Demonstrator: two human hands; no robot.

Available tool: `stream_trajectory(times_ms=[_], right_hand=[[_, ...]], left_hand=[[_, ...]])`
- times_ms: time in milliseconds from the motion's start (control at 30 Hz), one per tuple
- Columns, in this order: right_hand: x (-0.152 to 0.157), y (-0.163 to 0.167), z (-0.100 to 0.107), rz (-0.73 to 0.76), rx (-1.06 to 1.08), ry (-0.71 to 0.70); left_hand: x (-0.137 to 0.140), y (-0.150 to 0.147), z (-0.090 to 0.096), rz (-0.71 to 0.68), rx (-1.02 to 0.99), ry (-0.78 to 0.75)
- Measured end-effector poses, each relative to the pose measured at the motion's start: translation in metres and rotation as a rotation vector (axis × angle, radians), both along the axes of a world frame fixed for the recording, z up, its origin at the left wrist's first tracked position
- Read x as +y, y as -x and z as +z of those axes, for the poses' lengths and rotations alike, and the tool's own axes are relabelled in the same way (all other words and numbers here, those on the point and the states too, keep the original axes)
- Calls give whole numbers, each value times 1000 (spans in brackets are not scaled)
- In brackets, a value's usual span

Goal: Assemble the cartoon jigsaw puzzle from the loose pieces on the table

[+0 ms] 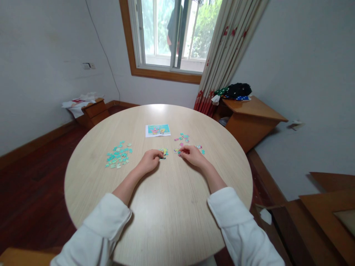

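My left hand rests on the table with its fingers curled, the fingertips at the left edge of a small joined patch of jigsaw puzzle in yellow and teal. To the right of that patch, my right hand is closed in a pinch at a few yellow and pink puzzle pieces; its fingers partly hide them. Several more pink and teal pieces lie just beyond the right hand. A few others are at its right side.
A heap of teal and pale green puzzle pieces lies on the left of the round table. A printed reference picture lies farther back. Beyond stand a wooden cabinet topped with cloths, a curtain and a window.
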State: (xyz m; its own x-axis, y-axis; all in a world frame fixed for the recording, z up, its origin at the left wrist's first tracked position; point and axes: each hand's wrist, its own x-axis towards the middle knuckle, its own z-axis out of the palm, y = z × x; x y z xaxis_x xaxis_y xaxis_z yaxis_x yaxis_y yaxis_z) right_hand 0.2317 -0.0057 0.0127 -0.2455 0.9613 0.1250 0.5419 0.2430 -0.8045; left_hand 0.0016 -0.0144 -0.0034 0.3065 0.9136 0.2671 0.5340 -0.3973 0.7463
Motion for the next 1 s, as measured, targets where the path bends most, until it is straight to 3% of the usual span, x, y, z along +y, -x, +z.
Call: stream_trajectory(times_ms=[233,500,667,1000], right_hand=[[4,15,-8,-55,186,35],[3,27,-14,-44,316,68],[0,28,-12,0,273,-1],[0,31,-13,-3,301,93]], left_hand=[[3,-3,0,70,-213,113],[8,-6,-4,178,-386,141],[10,-5,-3,228,-371,144],[8,-6,-1,243,-256,115]])
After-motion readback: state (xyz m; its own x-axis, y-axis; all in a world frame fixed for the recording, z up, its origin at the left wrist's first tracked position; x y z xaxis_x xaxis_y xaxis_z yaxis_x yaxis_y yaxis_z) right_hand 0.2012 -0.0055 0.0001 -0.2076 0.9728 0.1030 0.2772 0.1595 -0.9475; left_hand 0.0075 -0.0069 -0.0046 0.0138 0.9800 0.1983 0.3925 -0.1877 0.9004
